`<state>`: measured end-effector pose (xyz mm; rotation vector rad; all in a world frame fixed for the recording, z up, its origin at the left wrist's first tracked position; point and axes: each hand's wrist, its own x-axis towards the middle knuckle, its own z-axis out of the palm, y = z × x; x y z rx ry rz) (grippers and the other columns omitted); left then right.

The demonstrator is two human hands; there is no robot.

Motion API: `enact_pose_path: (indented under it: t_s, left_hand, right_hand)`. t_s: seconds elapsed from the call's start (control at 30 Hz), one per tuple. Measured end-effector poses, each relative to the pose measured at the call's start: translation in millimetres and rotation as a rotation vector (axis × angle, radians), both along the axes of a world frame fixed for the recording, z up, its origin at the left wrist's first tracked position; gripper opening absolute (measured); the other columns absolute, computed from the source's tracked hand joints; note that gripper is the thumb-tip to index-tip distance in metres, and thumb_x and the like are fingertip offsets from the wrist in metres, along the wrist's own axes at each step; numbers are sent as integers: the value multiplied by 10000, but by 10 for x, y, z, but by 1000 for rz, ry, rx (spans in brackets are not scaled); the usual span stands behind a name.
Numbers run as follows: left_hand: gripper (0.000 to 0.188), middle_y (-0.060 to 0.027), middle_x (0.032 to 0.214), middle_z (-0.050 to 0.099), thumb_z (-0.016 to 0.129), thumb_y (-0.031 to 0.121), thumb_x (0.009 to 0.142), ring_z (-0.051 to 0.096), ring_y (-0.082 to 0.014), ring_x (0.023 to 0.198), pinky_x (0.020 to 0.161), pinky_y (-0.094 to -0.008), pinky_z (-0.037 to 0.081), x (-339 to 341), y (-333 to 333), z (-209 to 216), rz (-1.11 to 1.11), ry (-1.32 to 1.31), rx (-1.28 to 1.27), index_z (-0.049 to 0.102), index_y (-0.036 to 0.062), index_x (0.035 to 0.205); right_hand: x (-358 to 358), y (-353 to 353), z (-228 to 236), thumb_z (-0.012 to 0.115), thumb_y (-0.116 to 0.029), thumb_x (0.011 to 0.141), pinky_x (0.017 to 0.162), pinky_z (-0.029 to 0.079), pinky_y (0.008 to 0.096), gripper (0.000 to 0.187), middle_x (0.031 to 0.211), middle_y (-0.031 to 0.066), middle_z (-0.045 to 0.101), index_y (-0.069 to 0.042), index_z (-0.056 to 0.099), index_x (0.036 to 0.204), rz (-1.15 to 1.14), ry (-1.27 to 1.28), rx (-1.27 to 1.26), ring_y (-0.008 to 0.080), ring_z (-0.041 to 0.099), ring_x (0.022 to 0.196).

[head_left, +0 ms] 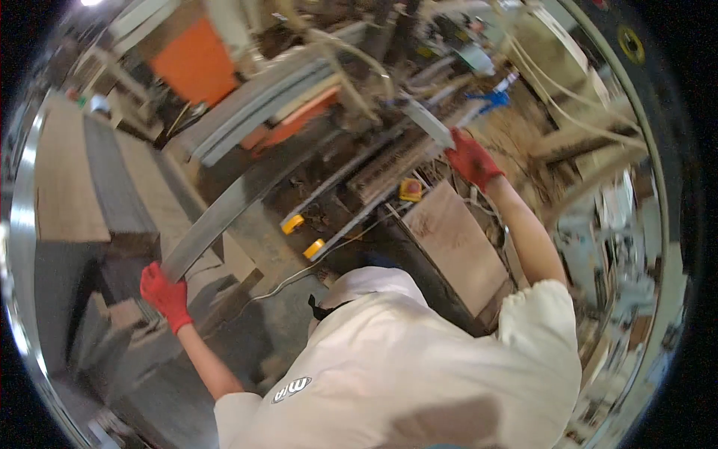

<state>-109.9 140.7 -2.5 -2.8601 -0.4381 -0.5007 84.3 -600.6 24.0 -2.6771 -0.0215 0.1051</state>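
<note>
In a red glove, my left hand [163, 295] is closed round the near end of a long grey strip [232, 206]. The strip runs up and to the right, past the front of a machine with orange panels [288, 123]. My right hand [473, 161], gloved in red too, is stretched far out to the right. It grips the end of a flat light-grey bar [428, 122]. Motion blur hides whether the bar and the strip are joined. Below the right hand lies a pale brown board [458, 251].
Two metal rails with yellow ends [314, 248] stick out toward me, near a yellow box with a red button [410, 190]. Long stacked boards [71, 179] stand at the left. A blue tool [493, 97] and hoses [568, 105] are at the far right. A pale cable [280, 288] trails below.
</note>
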Motion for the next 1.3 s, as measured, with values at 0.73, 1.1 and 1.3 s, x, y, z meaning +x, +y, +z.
enact_pose_path:
  t_s: [0.73, 1.1, 1.3]
  left_hand:
    - [629, -139, 1208, 573, 867, 183, 643, 558, -370, 1162, 992, -508, 423, 253, -416, 8, -55, 30, 20, 546, 96, 1178]
    - [617, -114, 1227, 594, 793, 359, 731, 565, -351, 1168, 1000, -507, 408, 595, -651, -217, -169, 90, 53, 557, 132, 1254]
    - [584, -130, 1186, 632, 770, 298, 739, 588, -357, 1149, 981, -521, 412, 1113, -1241, -273, -276, 72, -40, 562, 102, 1248]
  right_hand:
    - [-57, 139, 240, 378, -513, 1070, 704, 501, 428, 574, 782, 86, 691, -52, 694, 937, -332, 268, 431, 266, 666, 745]
    - [-46, 127, 304, 279, -499, 1076, 891, 499, 520, 654, 944, 230, 725, -41, 716, 909, -187, 231, 152, 448, 679, 925]
    - [-75, 53, 89, 310, -429, 1078, 822, 525, 521, 543, 908, 210, 727, -39, 684, 1017, -53, -38, -10, 440, 688, 869]
